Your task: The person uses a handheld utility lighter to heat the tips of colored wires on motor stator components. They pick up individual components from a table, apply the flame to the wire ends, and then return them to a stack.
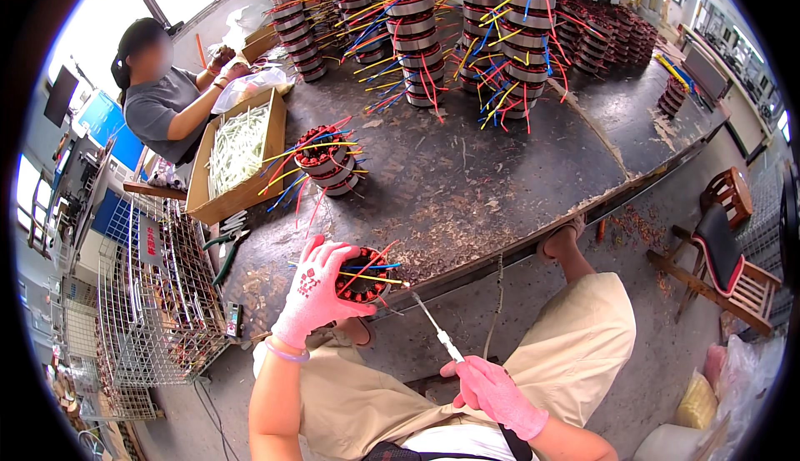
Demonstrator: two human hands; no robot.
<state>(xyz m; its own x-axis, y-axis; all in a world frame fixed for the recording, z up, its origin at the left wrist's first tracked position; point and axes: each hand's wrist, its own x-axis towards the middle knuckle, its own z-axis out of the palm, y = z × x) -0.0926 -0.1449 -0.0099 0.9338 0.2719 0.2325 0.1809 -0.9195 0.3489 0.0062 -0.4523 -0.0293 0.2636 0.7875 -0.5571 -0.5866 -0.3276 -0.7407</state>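
Note:
Both my hands wear pink gloves. My left hand [315, 293] grips a motor stator [363, 276] at the near table edge, fingers round its left side. Red, yellow and blue wires stick out of the stator to the right, with a small bright spot at their ends. In my right hand [495, 396], above my lap, is a slim tool [446, 343] with a white handle and a long thin metal shaft. The shaft points up and left, its tip close to the wire ends. I cannot tell the tool's exact kind. Farther back stands a short stack of wired stators [330, 161].
A cardboard box [277, 140] of white sleeves stands at the left, with green-handled pliers [225, 257] nearer me. Tall stator stacks [417, 48] fill the table's back. Across the left corner another person [162, 98] works. Wire baskets [158, 311] stand left, a chair [721, 253] right.

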